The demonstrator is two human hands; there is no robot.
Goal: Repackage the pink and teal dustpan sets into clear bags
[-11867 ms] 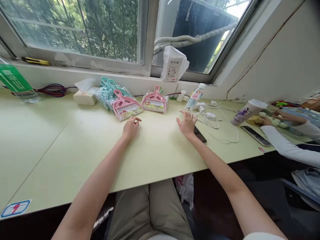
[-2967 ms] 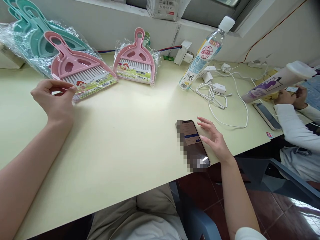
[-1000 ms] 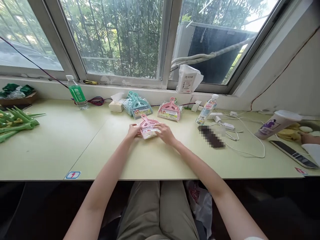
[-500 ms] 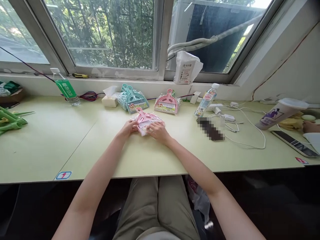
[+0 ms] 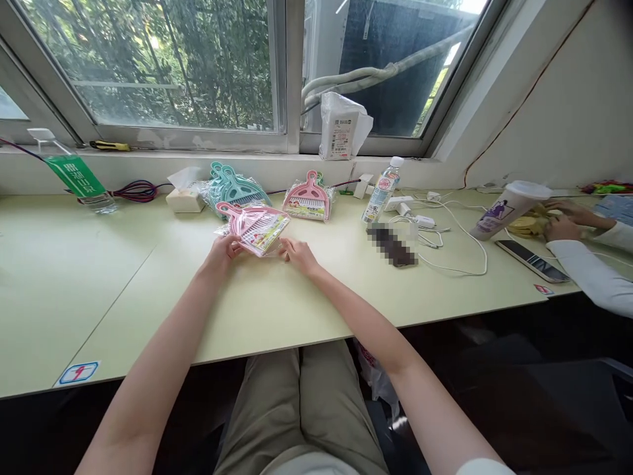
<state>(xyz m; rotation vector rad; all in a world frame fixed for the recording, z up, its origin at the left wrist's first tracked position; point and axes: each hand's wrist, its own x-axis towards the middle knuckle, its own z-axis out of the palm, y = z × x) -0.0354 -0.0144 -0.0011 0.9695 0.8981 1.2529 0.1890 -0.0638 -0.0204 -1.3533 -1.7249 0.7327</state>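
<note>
A pink dustpan-and-brush set (image 5: 257,227) in clear plastic wrap is tilted just above the table, its printed label showing. My left hand (image 5: 226,252) grips its left lower edge. At its right lower corner, my right hand (image 5: 297,254) pinches the edge of the clear wrap. Behind it lie wrapped teal sets (image 5: 232,188), and to their right another wrapped pink set (image 5: 309,198) with a bit of green behind its handle.
Along the back are a green-labelled bottle (image 5: 82,178), tissues (image 5: 185,198) and a clear bottle (image 5: 382,191). Rightward are white cables (image 5: 467,227), a tilted cup (image 5: 504,208), a phone (image 5: 531,260) and another person's hands (image 5: 564,224) at something yellow.
The view has swung right. The pink set has been raised and turned so its label shows, and my right hand has moved from its top to the wrap's corner. The other person's hands have come into view.
</note>
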